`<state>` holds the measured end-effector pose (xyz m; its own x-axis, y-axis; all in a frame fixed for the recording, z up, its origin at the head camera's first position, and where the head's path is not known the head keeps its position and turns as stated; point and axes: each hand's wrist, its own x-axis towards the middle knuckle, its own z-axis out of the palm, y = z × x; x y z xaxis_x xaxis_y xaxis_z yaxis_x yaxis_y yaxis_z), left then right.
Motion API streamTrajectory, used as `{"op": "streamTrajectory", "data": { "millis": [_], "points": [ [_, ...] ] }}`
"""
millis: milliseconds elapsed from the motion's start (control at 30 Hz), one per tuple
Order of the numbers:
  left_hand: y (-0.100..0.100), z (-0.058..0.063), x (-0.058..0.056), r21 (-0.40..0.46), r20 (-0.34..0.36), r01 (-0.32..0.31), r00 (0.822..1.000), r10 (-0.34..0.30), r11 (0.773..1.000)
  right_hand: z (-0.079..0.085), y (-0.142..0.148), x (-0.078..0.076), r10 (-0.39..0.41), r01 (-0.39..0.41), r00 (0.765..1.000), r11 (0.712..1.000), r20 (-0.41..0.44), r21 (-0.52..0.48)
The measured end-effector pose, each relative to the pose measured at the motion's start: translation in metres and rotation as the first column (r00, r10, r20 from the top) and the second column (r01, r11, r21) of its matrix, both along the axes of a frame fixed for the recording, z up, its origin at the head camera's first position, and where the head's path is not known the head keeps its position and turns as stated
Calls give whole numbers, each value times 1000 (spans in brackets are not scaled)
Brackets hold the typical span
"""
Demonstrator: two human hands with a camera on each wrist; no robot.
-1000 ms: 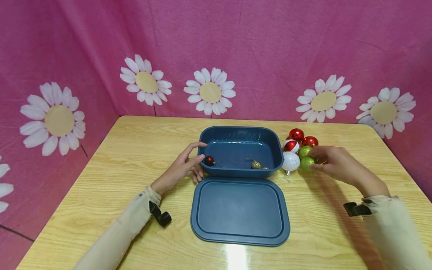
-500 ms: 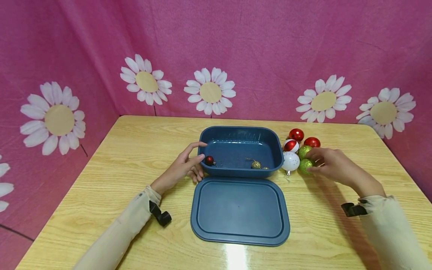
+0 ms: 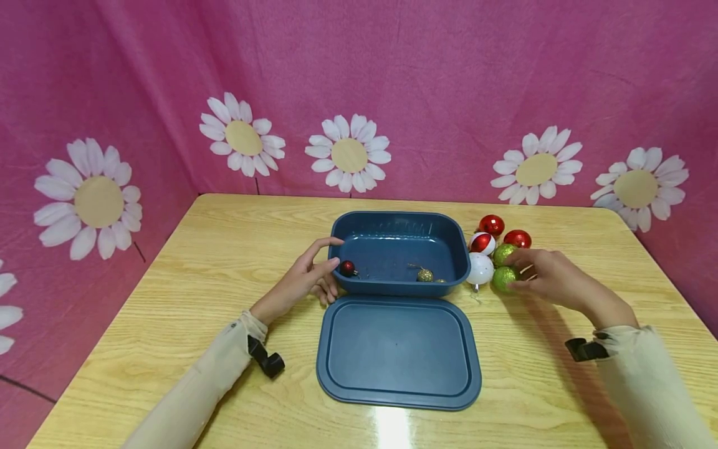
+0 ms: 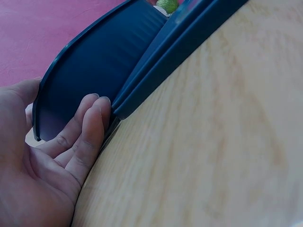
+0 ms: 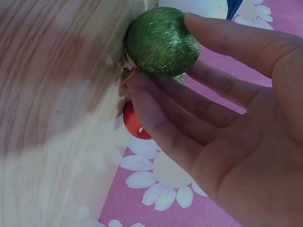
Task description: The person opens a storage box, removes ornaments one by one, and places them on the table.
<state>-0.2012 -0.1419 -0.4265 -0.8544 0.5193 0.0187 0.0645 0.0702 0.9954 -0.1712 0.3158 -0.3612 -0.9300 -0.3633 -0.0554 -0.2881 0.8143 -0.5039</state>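
My left hand [image 3: 305, 274] rests at the left end of a dark blue plastic box [image 3: 399, 287], finger and thumb over its rim. Its lower fingers lie against the outer wall in the left wrist view. To the right of the box, my right hand [image 3: 552, 277] has thumb and fingers around the front green glitter bauble [image 5: 163, 42]. That bauble [image 3: 505, 279] is close to the table. Another green bauble [image 3: 504, 254] lies right behind it, near the fingertips. Inside the box are a small dark red bauble [image 3: 348, 268] and a small gold bauble [image 3: 425, 275].
A flat blue lid [image 3: 398, 352] lies before the box. Beside the box's right end sit a white bauble [image 3: 479, 269], a red-and-white one [image 3: 482, 243] and two shiny red ones, one at the back [image 3: 491, 225]. A pink flowered cloth [image 3: 437, 81] hangs behind the table.
My right hand has shifted slightly left, and the front green bauble has moved left and nearer with it. One red bauble has rolled a little right. The left hand stays put.
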Motion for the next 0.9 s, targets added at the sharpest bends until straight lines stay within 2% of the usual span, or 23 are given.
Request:
{"op": "streamTrajectory", "data": {
  "millis": [600, 900],
  "points": [
    [-1, -1, -1, -9, -7, -6, 1000, 6, 1000, 15, 3, 4, 1, -2, 1000, 1000, 16, 27],
    [-2, 1, 0, -18, -13, -7, 1000, 6, 1000, 28, -21, 16, 47, -46, 996, 999, -75, 11]
  ]
}}
